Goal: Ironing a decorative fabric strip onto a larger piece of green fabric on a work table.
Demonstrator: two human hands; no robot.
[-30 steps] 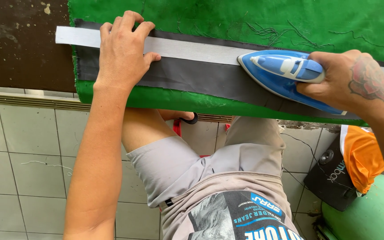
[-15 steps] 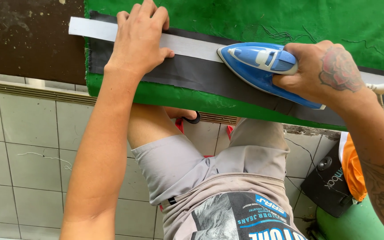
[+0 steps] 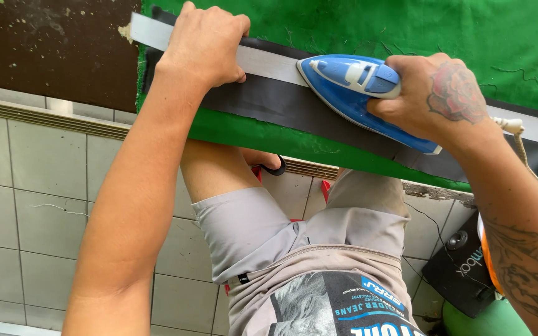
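My right hand (image 3: 434, 99) has its grip closed around the handle of the blue steam iron (image 3: 359, 93), whose soleplate lies flat on the dark fabric strip (image 3: 269, 102). Over the last second the iron has slid leftward along the strip, and its nose now sits close to my left hand (image 3: 203, 43), where a moment ago a clear stretch lay between them. I judge that most of the run toward that hand is pressed, with little room left before the two meet.

My left hand grips nothing; it lies palm down, fingers spread, pinning the grey tape (image 3: 263, 62) and the strip against the green cloth (image 3: 418, 31). It has held that spot.

Counted: one iron, one dark strip, one grey tape along its upper edge, one green cloth covering the desk (image 3: 51, 50), whose bare brown top shows at the left. A braided cord (image 3: 521, 140) trails past my right wrist. Below are my grey shorts (image 3: 294, 230), a tiled floor (image 3: 26, 193) and one black speaker (image 3: 465, 267).
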